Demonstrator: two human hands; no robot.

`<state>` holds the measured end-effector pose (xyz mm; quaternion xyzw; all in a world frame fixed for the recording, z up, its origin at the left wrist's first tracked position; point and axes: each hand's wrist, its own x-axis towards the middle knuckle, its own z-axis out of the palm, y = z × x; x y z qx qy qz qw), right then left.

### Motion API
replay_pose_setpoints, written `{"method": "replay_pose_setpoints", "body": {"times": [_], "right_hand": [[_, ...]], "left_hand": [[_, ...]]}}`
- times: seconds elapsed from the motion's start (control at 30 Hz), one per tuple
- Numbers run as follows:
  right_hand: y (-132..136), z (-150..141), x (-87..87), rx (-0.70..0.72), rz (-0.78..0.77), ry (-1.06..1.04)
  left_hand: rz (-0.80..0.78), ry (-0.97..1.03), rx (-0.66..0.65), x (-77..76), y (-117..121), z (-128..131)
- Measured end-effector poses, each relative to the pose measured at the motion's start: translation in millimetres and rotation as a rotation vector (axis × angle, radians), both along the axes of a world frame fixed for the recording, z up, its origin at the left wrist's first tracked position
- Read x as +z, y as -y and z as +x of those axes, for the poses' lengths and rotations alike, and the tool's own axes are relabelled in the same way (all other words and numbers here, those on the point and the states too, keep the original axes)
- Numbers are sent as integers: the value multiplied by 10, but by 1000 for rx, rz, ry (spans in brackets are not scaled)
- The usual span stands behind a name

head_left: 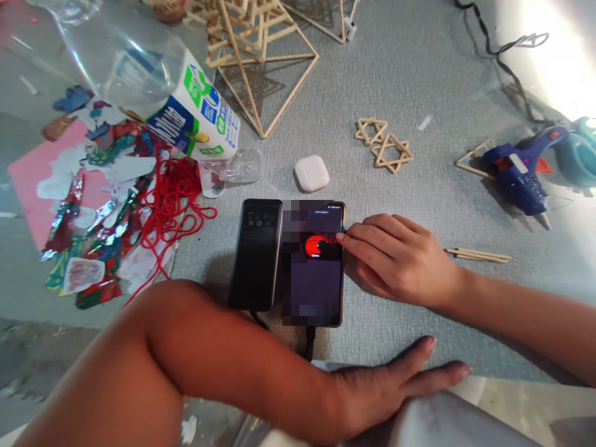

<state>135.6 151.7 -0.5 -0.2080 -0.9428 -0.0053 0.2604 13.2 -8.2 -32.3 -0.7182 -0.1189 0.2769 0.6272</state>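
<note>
Single head view, close, looking steeply down at grey tabletop (419,74)

Person's body as seen from the head camera: 2 bare forearms without sleeves, wristbands, watches or bracelets. Left hand (395,385) and right hand (400,257) are ungloved and carry no rings. Fingernails are short and unpainted. A pale, whitish garment covers the lap at the lower edge of view.

The phone (313,267) has a dark screen with a red-orange circle. The power bank (256,253) is black, the earbud case (311,172) white, the glue gun (516,174) blue, the yarn (174,192) red, the tabletop (419,81) grey, and the paper sheet (28,186) pink.
</note>
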Motion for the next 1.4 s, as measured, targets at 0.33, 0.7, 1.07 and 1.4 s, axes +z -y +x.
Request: {"method": "replay_pose_setpoints", "body": {"times": [0.33,0.7,1.07,1.4], "right_hand": [[-1,9,-2,-3,0,4],[-3,9,1,-2,-8,1],[0,7,3,-2,-12,1],[-6,16,-5,-3,-12,4]], "left_hand": [[52,-171,-19,224,-189,165],[100,-369,-52,309,-240,164],[156,-545,-92,339,-204,187],[203,-717,-121,302,-132,211]]}}
